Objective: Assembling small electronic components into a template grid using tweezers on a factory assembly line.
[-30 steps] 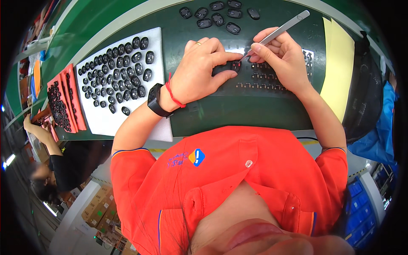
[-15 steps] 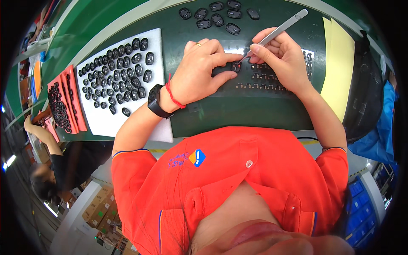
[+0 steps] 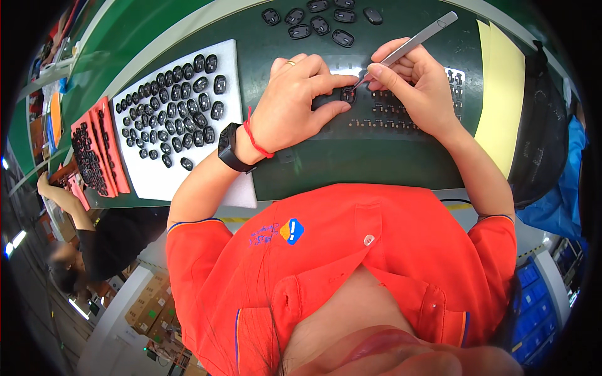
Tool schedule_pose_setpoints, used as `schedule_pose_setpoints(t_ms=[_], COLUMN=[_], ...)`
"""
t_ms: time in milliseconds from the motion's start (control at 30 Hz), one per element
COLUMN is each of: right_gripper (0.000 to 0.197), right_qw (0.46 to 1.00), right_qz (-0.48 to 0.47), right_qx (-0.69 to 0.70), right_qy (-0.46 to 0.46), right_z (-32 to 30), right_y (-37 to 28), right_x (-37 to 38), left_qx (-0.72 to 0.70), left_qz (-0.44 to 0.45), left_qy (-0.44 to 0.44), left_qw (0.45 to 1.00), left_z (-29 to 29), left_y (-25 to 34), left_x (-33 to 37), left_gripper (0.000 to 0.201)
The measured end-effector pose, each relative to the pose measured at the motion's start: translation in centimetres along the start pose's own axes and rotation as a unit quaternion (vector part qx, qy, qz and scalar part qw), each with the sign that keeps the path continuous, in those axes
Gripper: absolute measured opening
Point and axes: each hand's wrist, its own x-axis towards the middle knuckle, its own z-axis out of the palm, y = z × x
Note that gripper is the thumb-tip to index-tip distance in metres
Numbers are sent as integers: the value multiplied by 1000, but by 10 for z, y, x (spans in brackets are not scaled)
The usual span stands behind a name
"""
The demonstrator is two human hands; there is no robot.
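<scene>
My left hand point(image 3: 307, 94) is closed around a small black oval plastic shell point(image 3: 348, 94), thumb on the near side and index finger on the far side. My right hand point(image 3: 411, 81) grips a pair of grey metal tweezers point(image 3: 419, 39) like a pen. Their tip meets the shell beside my left index fingertip; whether it pinches a part is too small to tell. Under and beside my right hand lie rows of small dark parts point(image 3: 389, 108) on a clear sheet.
Several empty-looking black shells point(image 3: 320, 25) lie at the far side of the green table point(image 3: 301, 169). On the left, a white foam sheet point(image 3: 150, 178) carries many black shells, beside pink trays point(image 3: 103, 147). Yellow sheets point(image 3: 498, 100) and a black bag point(image 3: 539, 138) are right. A co-worker's arm point(image 3: 63, 197) shows far left.
Both hands keep their grips, and the tweezers stay at the shell with only a slight shift. The view has moved a little.
</scene>
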Motion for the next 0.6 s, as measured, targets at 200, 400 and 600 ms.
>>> schedule_pose_setpoints(t_ms=[200, 400, 600], right_gripper=[17, 15, 16], right_qw=[1000, 998, 982], right_qz=[-8, -30, -110], right_qx=[-18, -60, -154], right_qy=[-5, -5, -5], right_z=[0, 0, 0], right_y=[-1, 0, -4], right_x=[-1, -4, -7], left_qx=[0, 0, -15], left_qz=[1, 4, -10], left_qy=[3, 3, 11], left_qw=[1000, 1000, 1000], left_z=[0, 1, 0], left_y=[-1, -2, -2], left_x=[-1, -1, -1], left_gripper=[31, 32, 31])
